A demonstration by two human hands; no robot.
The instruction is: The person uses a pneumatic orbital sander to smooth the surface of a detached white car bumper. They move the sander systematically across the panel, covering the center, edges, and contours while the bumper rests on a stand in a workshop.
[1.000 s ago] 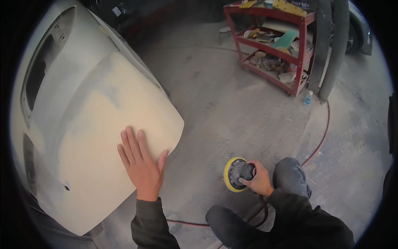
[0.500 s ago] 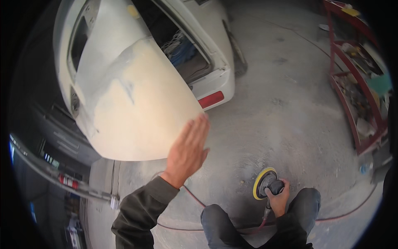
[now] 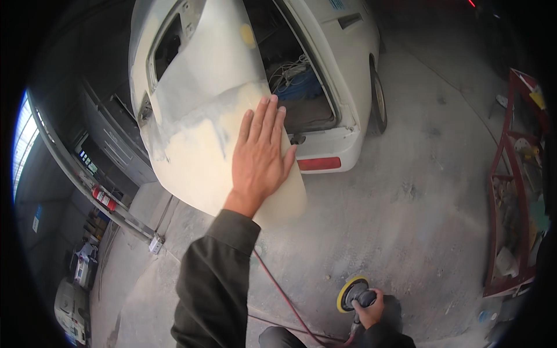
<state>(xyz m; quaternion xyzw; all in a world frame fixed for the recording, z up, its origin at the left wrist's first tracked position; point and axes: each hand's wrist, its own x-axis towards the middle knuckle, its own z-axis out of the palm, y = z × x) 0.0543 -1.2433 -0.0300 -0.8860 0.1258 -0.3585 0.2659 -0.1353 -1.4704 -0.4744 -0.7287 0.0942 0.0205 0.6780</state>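
Observation:
My left hand [image 3: 259,155] is open, its fingers stretched out over a vehicle's rear door panel [image 3: 194,165], near the edge beside the door opening. It looks laid on the surface, though contact is hard to confirm. Cream filler covers the lower part of the panel; grey and white patches lie above it. Down by my knee, my right hand [image 3: 372,308] grips a round air sander [image 3: 361,294] with a yellow-edged pad. The pad is tilted off to the left, away from the panel. A red hose [image 3: 284,296] runs from the sander across the floor.
The white vehicle body [image 3: 348,145] has a red reflector [image 3: 319,164] low down and cables inside its opening. At right stands a red shelf rack [image 3: 498,191] with assorted items. A fire extinguisher [image 3: 104,198] hangs on a post at left.
My left hand has moved up along the panel edge, from its lower corner. My view has shifted, so the vehicle sits further right. The sander stays in my right hand.

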